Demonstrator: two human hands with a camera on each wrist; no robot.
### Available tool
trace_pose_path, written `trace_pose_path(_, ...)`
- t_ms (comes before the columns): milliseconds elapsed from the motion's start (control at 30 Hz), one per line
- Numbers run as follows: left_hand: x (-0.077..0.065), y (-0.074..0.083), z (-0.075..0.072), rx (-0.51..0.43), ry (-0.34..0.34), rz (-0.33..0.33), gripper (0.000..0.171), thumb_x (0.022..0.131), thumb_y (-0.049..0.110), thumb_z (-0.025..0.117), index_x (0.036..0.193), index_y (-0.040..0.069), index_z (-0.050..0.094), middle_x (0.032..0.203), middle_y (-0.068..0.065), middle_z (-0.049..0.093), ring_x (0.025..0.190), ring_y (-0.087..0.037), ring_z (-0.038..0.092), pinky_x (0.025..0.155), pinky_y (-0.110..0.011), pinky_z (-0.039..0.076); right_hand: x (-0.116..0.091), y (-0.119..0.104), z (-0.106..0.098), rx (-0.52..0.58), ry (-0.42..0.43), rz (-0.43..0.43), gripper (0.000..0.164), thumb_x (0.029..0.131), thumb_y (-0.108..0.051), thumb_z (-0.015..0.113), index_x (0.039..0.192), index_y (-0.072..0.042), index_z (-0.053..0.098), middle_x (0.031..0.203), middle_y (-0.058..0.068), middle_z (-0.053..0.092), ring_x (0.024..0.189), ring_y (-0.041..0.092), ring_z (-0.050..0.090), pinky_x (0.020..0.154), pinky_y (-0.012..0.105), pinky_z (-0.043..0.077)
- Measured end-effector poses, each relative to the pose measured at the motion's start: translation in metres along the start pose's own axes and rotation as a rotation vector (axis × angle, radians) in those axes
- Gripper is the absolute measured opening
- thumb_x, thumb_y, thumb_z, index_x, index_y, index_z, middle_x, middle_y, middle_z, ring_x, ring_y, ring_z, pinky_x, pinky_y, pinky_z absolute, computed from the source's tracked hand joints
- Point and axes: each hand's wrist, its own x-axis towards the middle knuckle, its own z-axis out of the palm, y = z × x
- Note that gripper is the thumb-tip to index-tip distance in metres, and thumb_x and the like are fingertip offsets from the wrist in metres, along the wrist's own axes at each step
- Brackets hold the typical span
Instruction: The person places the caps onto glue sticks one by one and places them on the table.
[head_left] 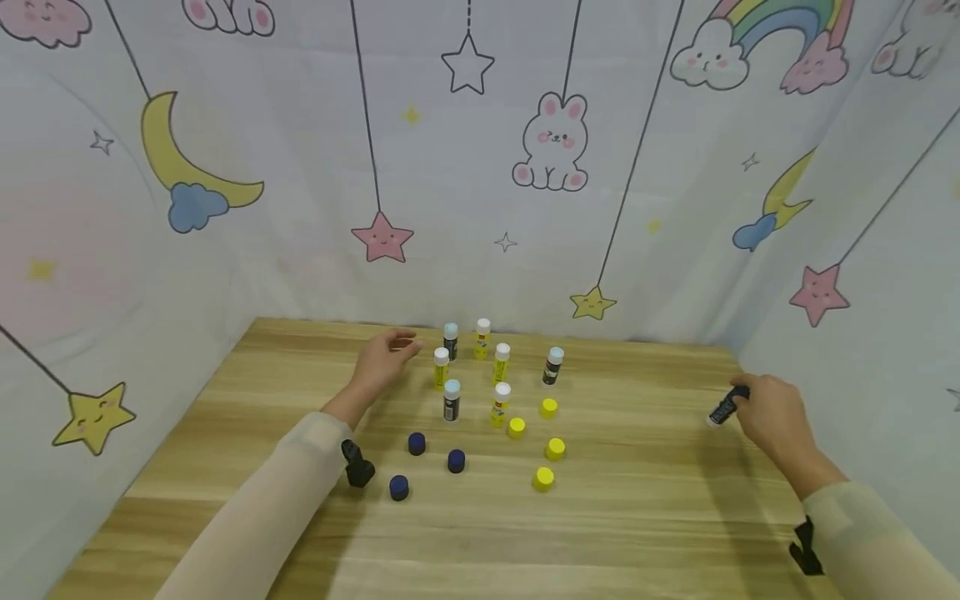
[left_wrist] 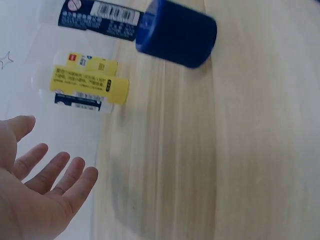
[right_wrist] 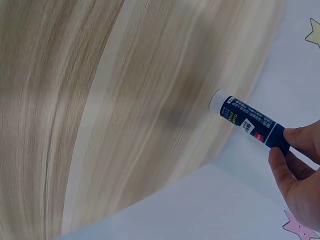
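Note:
At the table's right side, my right hand pinches a navy glue stick by its dark-blue capped end. The right wrist view shows that glue stick tilted, its white end pointing away from the fingers. My left hand is empty, fingers loosely spread, just left of the standing group. Nearest to it are an uncapped yellow glue stick and an uncapped navy glue stick, both upright and apart from the hand. In the left wrist view, a blue cap looms close to the camera.
More uncapped glue sticks stand mid-table, among them a navy one at the right and a yellow one in front. Several loose yellow caps and three navy caps lie nearer. A patterned curtain hangs behind the wooden table.

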Motion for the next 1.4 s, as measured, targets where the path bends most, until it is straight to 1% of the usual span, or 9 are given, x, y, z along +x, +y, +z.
trace_pose_path(100, 0.006, -0.007, 0.001, -0.019, -0.012, -0.010, 0.053, 0.101, 0.044, 0.062, 0.142, 0.010, 0.057, 0.139, -0.015, 0.061, 0.127, -0.035, 0.058, 0.100, -0.047, 0.053, 0.001, 0.002, 0.000, -0.005, -0.020, 0.008, 0.025, 0.088, 0.001, 0.067, 0.110, 0.013, 0.068, 0.099, 0.038, 0.066, 0.088, 0.054, 0.062, 0.074, 0.064, 0.048)
trace_pose_path(267, 0.014, -0.015, -0.001, -0.083, -0.056, -0.008, 0.049, 0.102, 0.030, 0.063, 0.145, 0.008, 0.054, 0.141, -0.016, 0.059, 0.126, -0.034, 0.059, 0.097, -0.044, 0.055, 0.008, 0.004, 0.003, -0.011, -0.049, 0.013, 0.026, 0.090, 0.000, 0.065, 0.112, 0.015, 0.066, 0.102, 0.038, 0.066, 0.094, 0.057, 0.061, 0.080, 0.066, 0.047)
trace_pose_path(300, 0.016, -0.016, -0.001, -0.103, -0.065, -0.008, 0.048, 0.102, 0.028, 0.064, 0.145, 0.007, 0.054, 0.142, -0.017, 0.059, 0.126, -0.034, 0.059, 0.097, -0.044, 0.055, 0.010, 0.005, 0.004, -0.010, -0.054, 0.016, 0.027, 0.091, 0.000, 0.064, 0.113, 0.015, 0.066, 0.103, 0.038, 0.066, 0.096, 0.058, 0.060, 0.081, 0.067, 0.047)
trace_pose_path(500, 0.024, -0.012, 0.000, -0.155, -0.114, 0.016, 0.050, 0.100, 0.020, 0.067, 0.145, 0.005, 0.052, 0.144, -0.018, 0.056, 0.129, -0.036, 0.056, 0.101, -0.045, 0.053, 0.022, 0.009, 0.004, -0.014, -0.045, 0.024, 0.027, 0.091, 0.001, 0.062, 0.114, 0.015, 0.065, 0.104, 0.039, 0.065, 0.099, 0.060, 0.058, 0.084, 0.068, 0.047)
trace_pose_path(733, 0.033, -0.005, 0.011, -0.116, -0.157, 0.028, 0.049, 0.099, 0.014, 0.068, 0.145, 0.007, 0.053, 0.145, -0.017, 0.056, 0.130, -0.036, 0.057, 0.102, -0.045, 0.052, 0.019, 0.017, -0.002, -0.020, -0.043, 0.047, 0.028, 0.089, 0.002, 0.063, 0.113, 0.016, 0.065, 0.105, 0.039, 0.064, 0.098, 0.061, 0.057, 0.085, 0.069, 0.046)
trace_pose_path(900, 0.037, -0.002, 0.018, -0.118, -0.179, 0.037, 0.048, 0.099, 0.011, 0.068, 0.145, 0.006, 0.053, 0.144, -0.019, 0.056, 0.129, -0.037, 0.057, 0.101, -0.045, 0.053, 0.013, 0.021, -0.004, -0.030, -0.071, 0.065, 0.029, 0.091, 0.001, 0.061, 0.115, 0.017, 0.063, 0.105, 0.040, 0.063, 0.098, 0.060, 0.057, 0.083, 0.068, 0.046)
trace_pose_path(1033, 0.039, -0.003, 0.021, -0.118, -0.195, 0.039, 0.047, 0.099, 0.010, 0.067, 0.144, 0.007, 0.053, 0.145, -0.019, 0.056, 0.129, -0.037, 0.057, 0.102, -0.045, 0.053, 0.010, 0.020, -0.005, -0.031, -0.087, 0.075, 0.031, 0.092, -0.001, 0.060, 0.117, 0.017, 0.062, 0.105, 0.041, 0.063, 0.097, 0.060, 0.058, 0.082, 0.068, 0.047)
trace_pose_path(1267, 0.047, -0.004, 0.026, -0.158, -0.232, 0.024, 0.047, 0.099, 0.008, 0.066, 0.144, 0.007, 0.053, 0.146, -0.018, 0.055, 0.130, -0.036, 0.056, 0.100, -0.043, 0.054, 0.008, 0.022, -0.004, -0.040, -0.095, 0.098, 0.033, 0.092, -0.003, 0.062, 0.120, 0.016, 0.061, 0.104, 0.040, 0.063, 0.096, 0.058, 0.059, 0.081, 0.067, 0.047)
trace_pose_path(1400, 0.054, -0.007, 0.027, -0.182, -0.258, 0.032, 0.047, 0.099, 0.007, 0.066, 0.144, 0.005, 0.053, 0.146, -0.019, 0.054, 0.131, -0.036, 0.055, 0.101, -0.043, 0.053, 0.010, 0.021, -0.001, -0.046, -0.083, 0.091, 0.034, 0.092, -0.002, 0.063, 0.120, 0.017, 0.060, 0.102, 0.040, 0.063, 0.092, 0.055, 0.060, 0.081, 0.066, 0.047)
